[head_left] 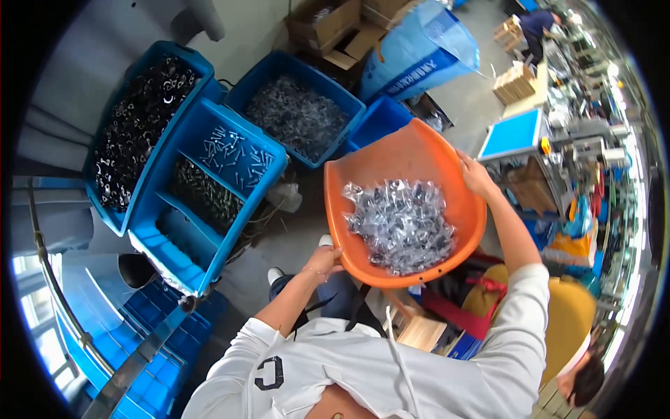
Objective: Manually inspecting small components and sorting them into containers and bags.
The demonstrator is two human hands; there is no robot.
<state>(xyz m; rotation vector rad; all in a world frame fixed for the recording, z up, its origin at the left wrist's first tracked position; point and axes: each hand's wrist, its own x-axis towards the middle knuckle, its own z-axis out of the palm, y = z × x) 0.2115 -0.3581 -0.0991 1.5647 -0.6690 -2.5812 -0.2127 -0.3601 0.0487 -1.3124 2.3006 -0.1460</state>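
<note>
In front of me I hold up a large orange plastic scoop-shaped tub (433,157), tilted, its near rim toward my body. A heap of small clear plastic packets (401,227) with dark and metallic parts inside lies in it. My left hand (324,260) grips the tub's rim at the near left. My right hand (476,174) is closed over the rim at the far right. Both hands' fingertips are partly hidden behind the tub wall. Beyond the tub, to its left, a blue bin (354,112) contains many similar clear packets.
A blue divided bin (276,164) with screws and small parts stands at left, beside a blue bin of black parts (143,126). A blue and white sack (422,52) and cardboard boxes (324,28) are at the back. Another person (537,31) bends over at far right.
</note>
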